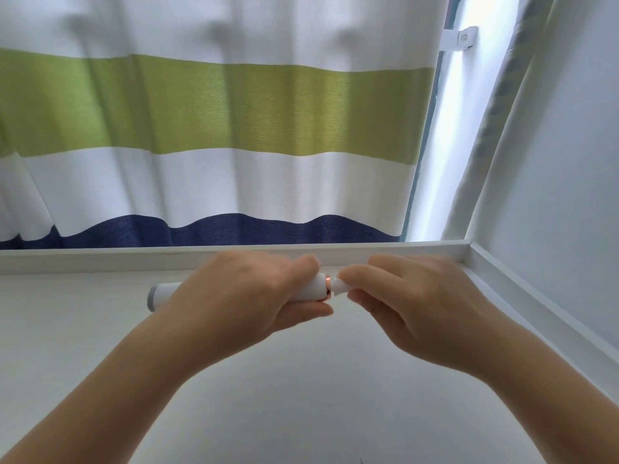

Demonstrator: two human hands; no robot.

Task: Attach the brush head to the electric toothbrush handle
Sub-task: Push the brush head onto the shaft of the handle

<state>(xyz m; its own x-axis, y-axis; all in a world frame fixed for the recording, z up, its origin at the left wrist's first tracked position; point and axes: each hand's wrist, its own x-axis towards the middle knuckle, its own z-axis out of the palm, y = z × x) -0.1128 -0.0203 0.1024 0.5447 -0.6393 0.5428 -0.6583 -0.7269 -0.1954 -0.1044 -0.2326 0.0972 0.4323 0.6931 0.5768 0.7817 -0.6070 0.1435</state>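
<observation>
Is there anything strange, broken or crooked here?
Nothing stands out. The left hand holds the toothbrush handle level, the right hand holds the brush head in line at its end.

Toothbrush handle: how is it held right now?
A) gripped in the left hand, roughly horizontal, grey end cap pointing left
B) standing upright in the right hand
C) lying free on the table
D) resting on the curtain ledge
A: the left hand wraps the white toothbrush handle, which lies roughly horizontal above the table with its grey cap to the left, while the right hand pinches the brush head at the copper-ringed end.
</observation>
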